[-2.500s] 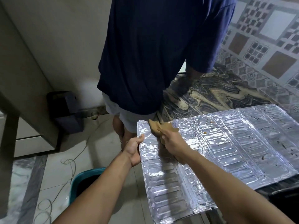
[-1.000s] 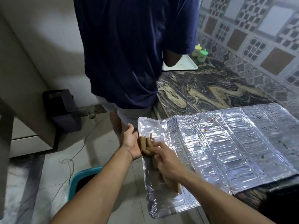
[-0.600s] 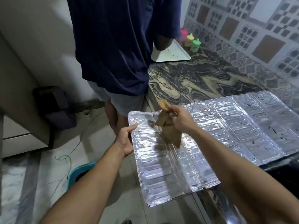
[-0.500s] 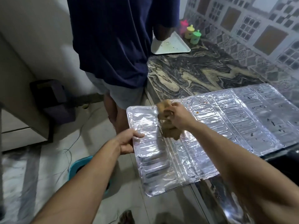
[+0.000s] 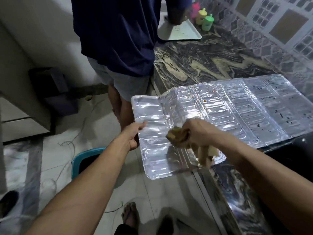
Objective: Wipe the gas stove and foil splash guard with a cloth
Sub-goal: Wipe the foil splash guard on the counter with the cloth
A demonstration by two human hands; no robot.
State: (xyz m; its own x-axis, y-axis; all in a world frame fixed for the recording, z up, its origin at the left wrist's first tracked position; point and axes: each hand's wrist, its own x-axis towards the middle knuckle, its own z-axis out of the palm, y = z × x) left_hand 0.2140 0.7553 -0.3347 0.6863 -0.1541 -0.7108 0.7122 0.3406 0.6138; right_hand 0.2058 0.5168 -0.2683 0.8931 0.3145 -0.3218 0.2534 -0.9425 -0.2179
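- Here, the foil splash guard (image 5: 237, 109) is laid flat across the marbled counter (image 5: 211, 60), with its near-left panel overhanging the counter edge above the floor.
- The left edge of that overhanging panel is gripped by the left hand (image 5: 134, 135): the thumb is laid on top of the foil and the remaining fingers are curled beneath it.
- A brown cloth (image 5: 177, 137) is bunched in the right hand (image 5: 198, 133), whose fingers are closed round it; a loose tail of the cloth hangs below the hand, toward the foil's near edge.
- The cloth is held against or just above the foil, to the right of the left hand and well apart from it; whether it is pressed on the surface cannot be told.
- Brown specks are seen on the foil beyond the right hand, and darker marks on the panels further right of it.
- Beyond the left hand, a second person in a dark blue shirt (image 5: 118, 34) is seen standing at the counter.
- A white tray (image 5: 183, 32) and small coloured bottles (image 5: 202, 16) are set far beyond the right hand.
- A teal bin (image 5: 79, 160) is seen on the floor beneath the left forearm.
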